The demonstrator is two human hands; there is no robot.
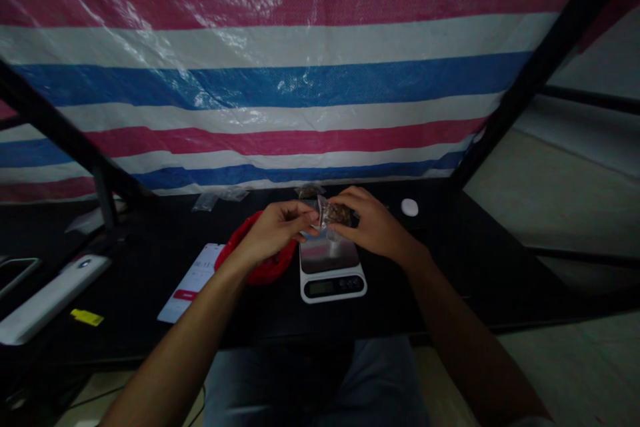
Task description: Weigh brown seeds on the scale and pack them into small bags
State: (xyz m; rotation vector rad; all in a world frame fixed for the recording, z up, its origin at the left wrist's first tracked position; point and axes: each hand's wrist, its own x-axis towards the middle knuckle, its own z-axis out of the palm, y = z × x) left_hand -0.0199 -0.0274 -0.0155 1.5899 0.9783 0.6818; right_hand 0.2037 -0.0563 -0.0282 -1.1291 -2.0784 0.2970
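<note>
Between both hands, just above a white digital kitchen scale [330, 283], a clear plastic bag [325, 212] holds brown dried pieces [340, 214]. The right hand [373, 223] curls closed around the bag, while the left hand [273, 232] pinches its edge. Below the left hand lies a crumpled red item [270, 271], on a black table [440, 293], beneath a pink, white and blue striped tarpaulin [270, 87].

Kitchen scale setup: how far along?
Done: one filled bag seems to lie behind the kitchen scale. In hand: the left hand and right hand pinch a clear bag of brown pieces above the scale's platform. Remaining: clear bags lying farther back look unfilled. The scale's readout is too dark to read.
</note>
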